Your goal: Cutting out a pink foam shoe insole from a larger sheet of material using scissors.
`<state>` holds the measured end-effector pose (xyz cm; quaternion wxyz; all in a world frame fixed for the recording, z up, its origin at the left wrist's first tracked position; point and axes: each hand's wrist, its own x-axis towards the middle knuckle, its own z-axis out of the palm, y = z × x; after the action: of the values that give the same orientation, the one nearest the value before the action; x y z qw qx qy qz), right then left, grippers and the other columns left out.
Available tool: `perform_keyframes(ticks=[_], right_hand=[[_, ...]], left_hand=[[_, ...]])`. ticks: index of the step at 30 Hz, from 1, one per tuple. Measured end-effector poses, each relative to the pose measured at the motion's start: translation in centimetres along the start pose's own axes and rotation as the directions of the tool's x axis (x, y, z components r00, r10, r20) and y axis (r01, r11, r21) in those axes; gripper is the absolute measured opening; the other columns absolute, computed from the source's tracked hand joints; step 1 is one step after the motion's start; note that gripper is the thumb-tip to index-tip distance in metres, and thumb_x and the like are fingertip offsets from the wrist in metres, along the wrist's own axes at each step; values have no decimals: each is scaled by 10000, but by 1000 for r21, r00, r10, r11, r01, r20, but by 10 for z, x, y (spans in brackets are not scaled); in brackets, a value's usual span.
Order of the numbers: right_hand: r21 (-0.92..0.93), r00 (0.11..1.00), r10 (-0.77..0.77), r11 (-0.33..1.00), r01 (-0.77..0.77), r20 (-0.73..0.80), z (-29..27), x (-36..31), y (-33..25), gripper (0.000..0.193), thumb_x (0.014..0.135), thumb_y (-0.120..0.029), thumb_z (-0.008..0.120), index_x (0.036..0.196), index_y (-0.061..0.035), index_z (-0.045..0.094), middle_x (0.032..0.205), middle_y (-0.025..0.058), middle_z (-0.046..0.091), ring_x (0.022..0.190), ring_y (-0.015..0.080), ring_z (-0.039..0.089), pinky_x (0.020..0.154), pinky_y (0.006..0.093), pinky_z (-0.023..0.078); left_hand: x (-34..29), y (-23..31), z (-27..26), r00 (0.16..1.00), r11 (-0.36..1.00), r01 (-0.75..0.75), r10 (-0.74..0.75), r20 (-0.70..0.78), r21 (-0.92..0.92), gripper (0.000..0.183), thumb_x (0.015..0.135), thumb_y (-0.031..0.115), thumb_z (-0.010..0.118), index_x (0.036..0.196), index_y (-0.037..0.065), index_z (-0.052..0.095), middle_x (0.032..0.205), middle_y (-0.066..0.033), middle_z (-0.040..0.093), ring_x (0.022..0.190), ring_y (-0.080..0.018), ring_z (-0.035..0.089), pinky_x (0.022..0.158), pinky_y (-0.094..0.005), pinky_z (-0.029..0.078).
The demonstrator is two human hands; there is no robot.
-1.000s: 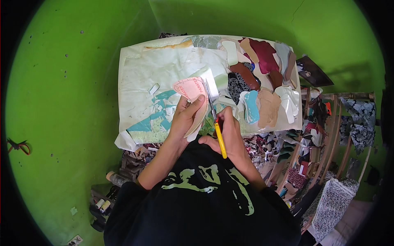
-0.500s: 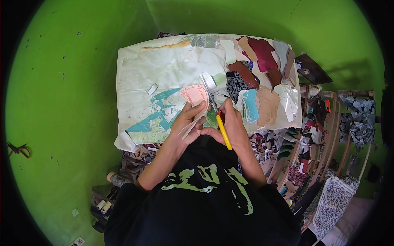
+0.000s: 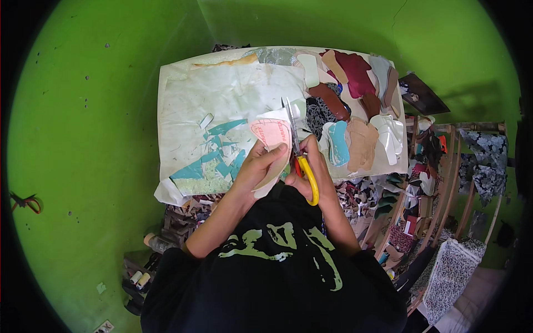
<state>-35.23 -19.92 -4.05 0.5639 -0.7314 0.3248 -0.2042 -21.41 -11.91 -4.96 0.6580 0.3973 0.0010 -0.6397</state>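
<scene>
My left hand [image 3: 256, 169] holds a pink shoe-sole-shaped piece [image 3: 272, 135] with a white sheet behind it, just above the table's near edge. My right hand [image 3: 315, 169] grips scissors [image 3: 297, 152] with yellow and red handles. Their blades point away from me and run along the right edge of the pink piece. Both hands are close together in front of my chest.
A table covered with pale paper [image 3: 222, 97] carries teal offcuts [image 3: 214, 161] at the near left and several sole-shaped leather pieces [image 3: 355, 105] in maroon, brown, tan and white at the right. Scrap heaps [image 3: 388, 200] and a wooden rack [image 3: 444, 183] stand at the right on the green floor.
The pink piece has turned in my left hand and dropped closer to me. The scissors moved from beside the piece to its right edge, blades pointing away.
</scene>
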Motion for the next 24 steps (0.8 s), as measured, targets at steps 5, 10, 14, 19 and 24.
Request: perform_keyframes(ticks=[5,10,14,19,24], right_hand=[[-18,1000,0,1000,1,19,-7,2,-3,942,641,-880,620,968,-39,351,694,58,479,627,143,480,541,290,393],[185,999,7,983,2,-50,-6,-6,16,846,651,-758,747,907,-45,372,652,37,466,576,110,427,513,273,358],[150,997,3,989,8,-73,-14,-6,1,861,630,-779,738,904,-49,373,662,31,462,610,107,435,540,272,371],[-129,999,-15,991,21,48,-23,-13,4,988,555,-849,706,996,-39,353,696,62,530,579,143,524,511,268,422],[-230,995,-87,968,97,55,-13,-15,13,1000,533,-814,743,1006,-27,346,683,80,525,571,166,535,527,287,447]], left_hand=[[-4,0,14,994,998,36,-40,-105,-44,385,959,141,627,1316,105,488,958,-26,631,585,-71,581,405,-199,429],[-6,0,4,1000,999,2,-2,-11,38,362,957,163,635,1295,124,510,919,-10,630,585,-72,572,409,-200,412],[-6,0,-3,999,992,-14,19,-35,123,351,954,176,642,1280,124,523,902,-8,633,571,-67,561,405,-203,404],[-9,10,-4,996,955,-76,83,-11,288,376,948,204,653,1289,113,523,904,-10,640,542,-58,542,400,-209,398],[-9,10,-1,996,953,-89,91,4,289,395,948,219,654,1301,107,517,900,-12,637,535,-61,540,399,-209,394]])
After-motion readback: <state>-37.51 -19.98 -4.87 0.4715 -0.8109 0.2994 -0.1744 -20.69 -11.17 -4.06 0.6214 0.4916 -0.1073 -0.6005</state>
